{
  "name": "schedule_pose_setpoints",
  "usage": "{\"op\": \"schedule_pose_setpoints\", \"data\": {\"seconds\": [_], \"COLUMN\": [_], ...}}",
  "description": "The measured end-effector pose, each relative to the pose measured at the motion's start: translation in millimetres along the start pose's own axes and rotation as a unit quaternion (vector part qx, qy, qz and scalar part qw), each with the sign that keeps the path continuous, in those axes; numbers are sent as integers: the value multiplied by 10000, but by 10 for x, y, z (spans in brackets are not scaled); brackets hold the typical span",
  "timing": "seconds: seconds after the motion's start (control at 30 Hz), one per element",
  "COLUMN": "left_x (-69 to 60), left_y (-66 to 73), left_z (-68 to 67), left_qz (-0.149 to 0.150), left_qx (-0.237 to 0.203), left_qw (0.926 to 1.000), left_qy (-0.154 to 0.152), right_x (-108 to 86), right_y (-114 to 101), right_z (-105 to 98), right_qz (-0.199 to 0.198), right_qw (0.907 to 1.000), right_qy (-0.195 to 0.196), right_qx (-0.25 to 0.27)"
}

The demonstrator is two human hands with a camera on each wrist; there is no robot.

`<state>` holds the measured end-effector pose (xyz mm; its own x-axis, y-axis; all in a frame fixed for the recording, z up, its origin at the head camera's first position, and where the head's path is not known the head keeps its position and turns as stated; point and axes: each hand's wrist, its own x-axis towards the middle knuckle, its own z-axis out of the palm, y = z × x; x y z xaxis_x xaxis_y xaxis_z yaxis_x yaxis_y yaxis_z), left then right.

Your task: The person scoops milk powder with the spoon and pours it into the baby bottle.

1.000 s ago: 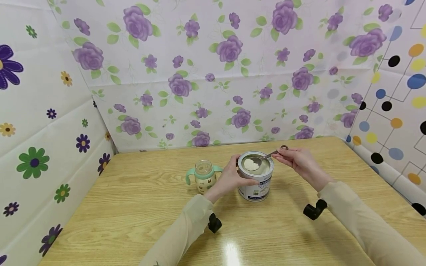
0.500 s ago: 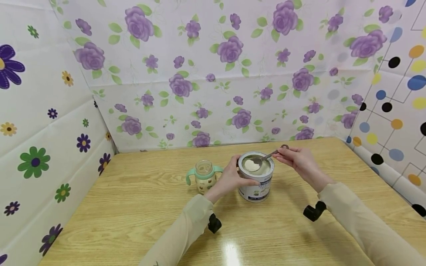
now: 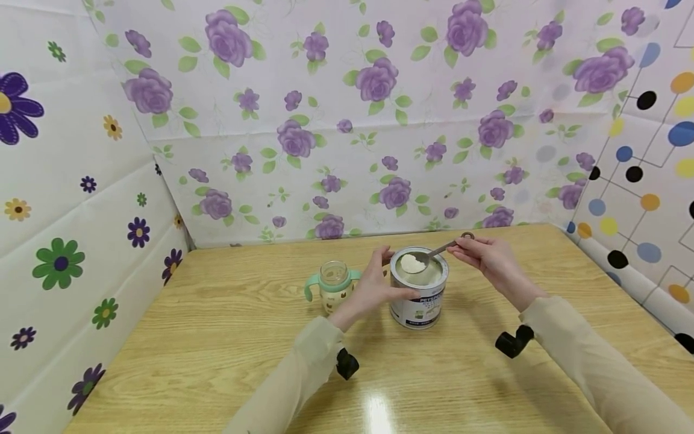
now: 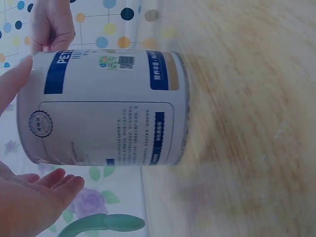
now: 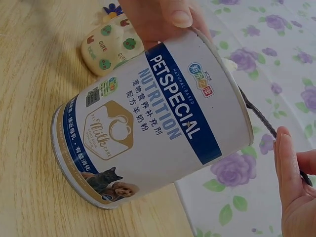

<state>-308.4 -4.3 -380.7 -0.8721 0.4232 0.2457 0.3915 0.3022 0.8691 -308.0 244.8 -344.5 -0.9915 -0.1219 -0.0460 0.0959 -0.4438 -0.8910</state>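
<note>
A white milk powder can [image 3: 418, 307] with dark blue bands stands open-topped on the table. My right hand [image 3: 490, 265] pinches the handle of a dark spoon [image 3: 441, 248]; its bowl carries a heap of pale powder [image 3: 412, 263] over the can's mouth. My left hand [image 3: 374, 286] is spread at the can's left side. The thumb [image 4: 15, 81] lies by the can's rim, while the other fingers [image 4: 61, 185] stand apart from its wall. Just left of that hand, partly hidden behind it, is a baby bottle [image 3: 334, 286] with green handles and no lid.
All of it stands on a wood-grain table [image 3: 233, 337]. Behind runs a white cloth [image 3: 336, 150] printed with purple roses. Patterned cloths also close off the left and right sides. Each wrist wears a black camera mount [image 3: 347, 363].
The spoon with its powder has risen slightly above the can's mouth. My left fingers have loosened and come away from the can's side. The bottle stays put.
</note>
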Motion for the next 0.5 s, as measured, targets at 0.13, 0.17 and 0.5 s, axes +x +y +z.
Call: {"op": "schedule_pose_setpoints", "data": {"seconds": [0.13,0.17,0.5], "left_x": [-6,-11,-120], "left_y": [36,44,185], "left_z": [-44,-57,-293], "left_qz": [42,53,495], "left_qx": [-61,-90,-360], "left_qw": [10000,9999,9977], "left_qy": [64,67,286], "right_x": [2,4,45], "right_y": [-29,-35,-102], "right_z": [30,40,203], "right_qz": [16,0,-38], "right_qw": [9999,9999,9997], "right_qy": [18,25,-22], "right_qx": [109,97,229]}}
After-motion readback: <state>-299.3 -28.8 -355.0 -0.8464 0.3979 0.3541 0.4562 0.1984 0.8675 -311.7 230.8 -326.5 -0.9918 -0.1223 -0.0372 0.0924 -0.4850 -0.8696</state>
